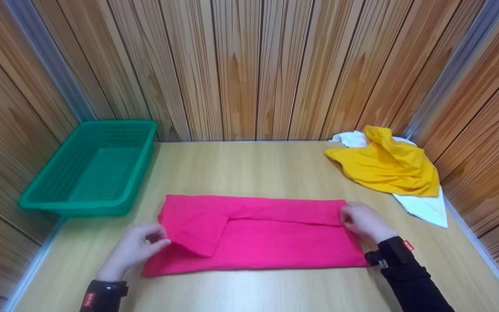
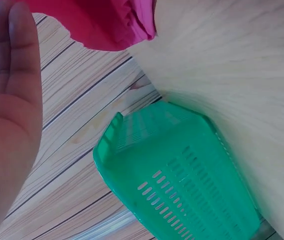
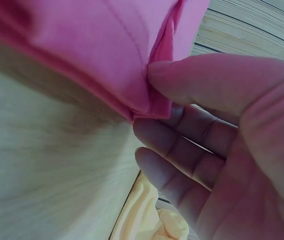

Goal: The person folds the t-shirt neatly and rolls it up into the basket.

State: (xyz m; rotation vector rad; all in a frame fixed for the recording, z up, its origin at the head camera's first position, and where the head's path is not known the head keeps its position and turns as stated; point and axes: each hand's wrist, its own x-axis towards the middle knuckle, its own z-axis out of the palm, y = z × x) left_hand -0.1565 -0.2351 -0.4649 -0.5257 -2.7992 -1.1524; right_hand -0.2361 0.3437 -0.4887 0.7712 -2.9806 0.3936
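Note:
A bright pink T-shirt (image 1: 275, 245) lies folded into a long strip across the table, a sleeve-like flap turned over at its left end. At that end my left hand (image 1: 139, 245) pinches the fabric between thumb and fingers; the left wrist view shows the fingers (image 2: 22, 45) reaching up to the pink cloth. My right hand (image 1: 366, 221) grips the upper right corner of the strip. Close up in the right wrist view, the thumb (image 3: 169, 75) presses on the layered corner with the fingertips beneath it, and a line of stitching runs nearby.
A green plastic basket (image 1: 139, 173) with slotted sides stands at the back left. In the back right corner a crumpled yellow cloth (image 1: 388, 167) lies on top of white cloth (image 1: 427, 208). Wood-panelled walls (image 1: 241, 69) enclose the table (image 1: 241, 169) on three sides.

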